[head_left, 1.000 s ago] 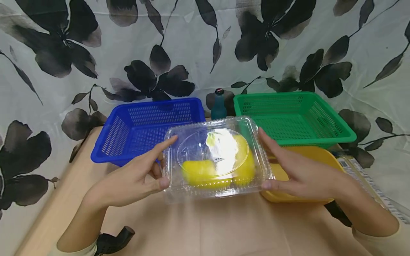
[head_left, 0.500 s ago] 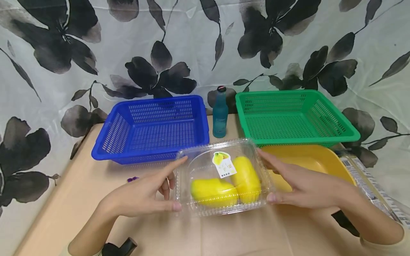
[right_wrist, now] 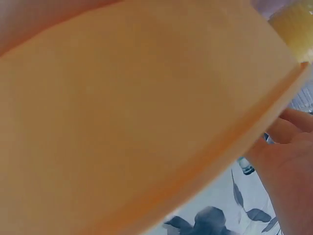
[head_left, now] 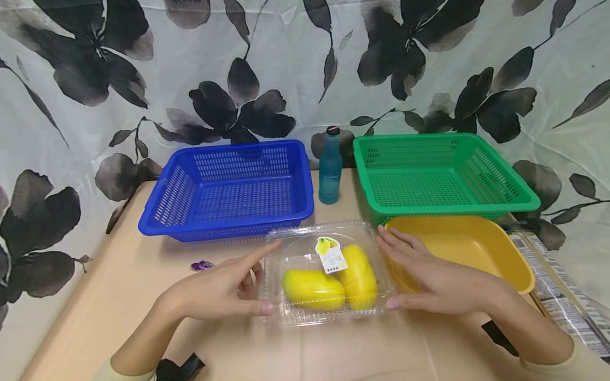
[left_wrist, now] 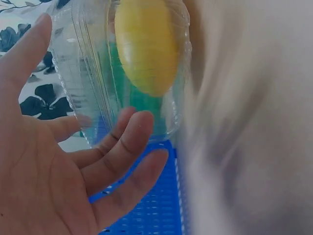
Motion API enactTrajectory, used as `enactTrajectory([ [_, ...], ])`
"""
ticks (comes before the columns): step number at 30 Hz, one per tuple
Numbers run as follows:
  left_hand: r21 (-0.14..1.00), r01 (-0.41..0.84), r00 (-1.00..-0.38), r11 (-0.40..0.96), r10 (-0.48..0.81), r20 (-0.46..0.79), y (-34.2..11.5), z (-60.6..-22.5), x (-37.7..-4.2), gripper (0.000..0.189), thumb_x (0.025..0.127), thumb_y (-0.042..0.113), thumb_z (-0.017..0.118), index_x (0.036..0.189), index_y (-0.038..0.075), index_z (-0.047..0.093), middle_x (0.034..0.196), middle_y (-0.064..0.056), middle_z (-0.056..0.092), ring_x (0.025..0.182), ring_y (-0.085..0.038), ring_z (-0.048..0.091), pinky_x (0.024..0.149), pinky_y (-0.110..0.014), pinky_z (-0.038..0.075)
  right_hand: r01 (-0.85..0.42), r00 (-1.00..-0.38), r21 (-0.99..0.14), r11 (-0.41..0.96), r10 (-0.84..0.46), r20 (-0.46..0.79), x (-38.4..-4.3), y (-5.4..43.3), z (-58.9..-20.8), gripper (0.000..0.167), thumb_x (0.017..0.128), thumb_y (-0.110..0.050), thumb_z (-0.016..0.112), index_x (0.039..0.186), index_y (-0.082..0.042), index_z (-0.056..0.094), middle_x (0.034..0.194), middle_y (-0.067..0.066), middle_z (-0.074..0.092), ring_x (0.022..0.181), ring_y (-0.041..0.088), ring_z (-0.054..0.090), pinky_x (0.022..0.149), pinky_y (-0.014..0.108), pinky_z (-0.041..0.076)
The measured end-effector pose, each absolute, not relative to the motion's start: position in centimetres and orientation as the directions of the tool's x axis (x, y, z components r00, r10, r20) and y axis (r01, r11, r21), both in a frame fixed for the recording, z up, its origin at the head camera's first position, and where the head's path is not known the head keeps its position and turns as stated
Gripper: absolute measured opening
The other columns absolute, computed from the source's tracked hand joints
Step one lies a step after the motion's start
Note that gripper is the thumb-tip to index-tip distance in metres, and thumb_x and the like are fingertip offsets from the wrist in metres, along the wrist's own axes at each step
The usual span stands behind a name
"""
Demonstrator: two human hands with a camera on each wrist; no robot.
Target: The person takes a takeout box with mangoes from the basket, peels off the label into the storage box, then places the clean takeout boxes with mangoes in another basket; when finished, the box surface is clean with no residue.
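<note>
At the near edge, my two pale sleeves (head_left: 548, 361) enter the view, with black wrist gear (head_left: 181, 368) beside the left one. The table (head_left: 343, 354) is pale wood-toned, with a faint crease running away from me and soft shadows under my arms. My left hand (head_left: 219, 288) has its fingers apart and loosely bent, index and thumb tips at the left side of a clear container (head_left: 295, 251); my right hand (head_left: 436, 278) has its fingers extended at the opposite side. The container sits between my hands, two yellow fruits (head_left: 314, 289) within and a white label (head_left: 331, 255) on its lid; I cannot tell whether its whole base meets the table. Left of it lies a small purple item (head_left: 202, 265). To the right, a yellow tray (head_left: 467, 243) adjoins a printed sheet (head_left: 564, 288). Farther back stand a blue basket (head_left: 243, 193), a blue-green bottle (head_left: 330, 174), upright and dark-capped, and a green basket (head_left: 429, 185). Behind everything hangs a whitish cloth (head_left: 305, 114) printed with dark flowers and leaves, lightly wrinkled.
</note>
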State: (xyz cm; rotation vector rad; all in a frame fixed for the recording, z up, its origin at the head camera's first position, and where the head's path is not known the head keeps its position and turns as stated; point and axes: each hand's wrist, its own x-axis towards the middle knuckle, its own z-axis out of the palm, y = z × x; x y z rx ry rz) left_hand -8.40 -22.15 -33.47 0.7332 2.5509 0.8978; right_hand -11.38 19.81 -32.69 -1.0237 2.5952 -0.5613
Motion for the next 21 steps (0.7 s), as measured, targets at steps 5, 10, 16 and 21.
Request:
enactTrajectory([
  [5,0.600,0.377,-0.824,0.705,0.551,-0.131,-22.05,-33.76,-8.51,0.102,0.087,0.067,0.070,0.166,0.033,0.016,0.150,0.000,0.048,0.109,-0.018,0.063,0.092,-0.038,0.054,-0.592,-0.703,-0.436,0.678,-0.699,-0.132,-11.59,19.55,-33.17,0.100,0.093,-0.072,0.054,0.166,-0.014,0.016,0.174,-0.001,-0.004,0.159,0.031,0.000,0.118,0.058,0.029],
  [10,0.565,0.367,-0.838,0.739,0.526,-0.144,-22.02,-33.92,-8.35,0.100,0.086,0.070,0.069,0.165,0.038,0.016,0.173,-0.008,0.008,0.150,-0.041,0.032,0.112,-0.067,0.037,-0.575,-0.709,-0.454,0.681,-0.692,-0.139,-11.74,19.58,-33.47,0.100,0.093,-0.072,0.053,0.166,-0.014,0.016,0.174,0.002,-0.001,0.159,0.033,0.001,0.118,0.059,0.030],
  [16,0.560,0.438,-0.826,0.703,0.560,-0.057,-21.67,-33.97,-8.46,0.096,0.086,0.065,0.071,0.163,0.039,0.022,0.173,-0.002,-0.001,0.155,-0.041,0.020,0.109,-0.075,0.034,-0.539,-0.725,-0.479,0.692,-0.672,-0.154,-11.70,19.74,-33.48,0.108,0.091,-0.071,0.058,0.167,-0.019,0.001,0.174,0.001,-0.004,0.159,0.031,0.001,0.117,0.058,0.032],
  [21,0.606,0.437,-0.818,0.665,0.573,-0.039,-21.45,-34.20,-8.67,0.091,0.086,0.059,0.073,0.162,0.038,0.028,0.173,0.003,-0.001,0.158,-0.036,0.007,0.110,-0.079,0.025,-0.544,-0.723,-0.500,0.674,-0.679,-0.128,-11.80,19.37,-33.22,0.112,0.089,-0.065,0.068,0.166,-0.026,-0.004,0.173,-0.006,-0.005,0.159,0.029,-0.001,0.117,0.058,0.034],
])
